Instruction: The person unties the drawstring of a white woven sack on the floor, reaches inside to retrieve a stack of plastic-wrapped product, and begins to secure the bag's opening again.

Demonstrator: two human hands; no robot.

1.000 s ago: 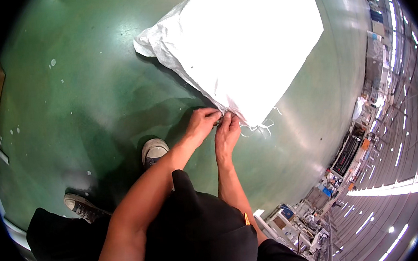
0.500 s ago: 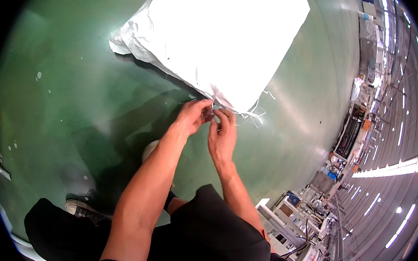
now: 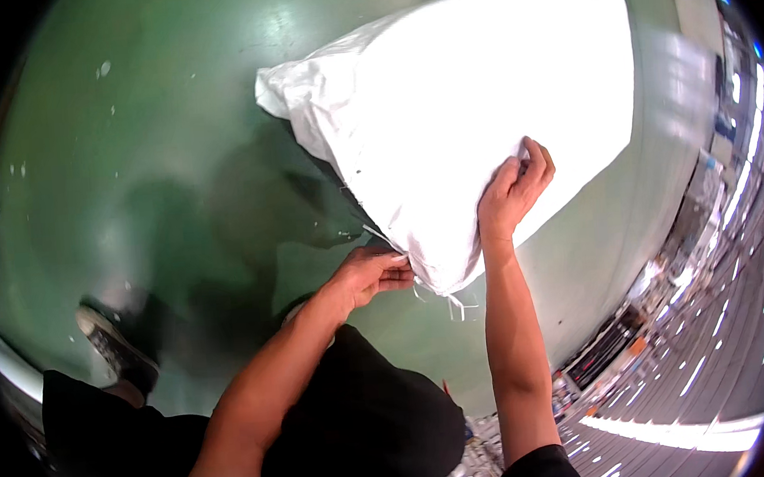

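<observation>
A large white woven sack, bulging and very bright, lies on the floor in front of me. My left hand is closed on the sack's near edge, with the thumb along the top and fingers curled below. Loose white threads hang from the near corner beside it. Higher up on the sack's right side, my right hand grips the fabric with bent fingers, and folds run down from it. What lies inside the sack is hidden. Its far left corner is crumpled.
A glossy green floor surrounds the sack. My shoe stands at lower left, and my dark-clothed knee is close beneath my arms. Shelves and equipment line the right side, partly blurred.
My right hand has left the near edge beside my left hand and moved up onto the sack's right side. My left hand stays at the edge. The view has shifted, and my shoe appears farther left.
</observation>
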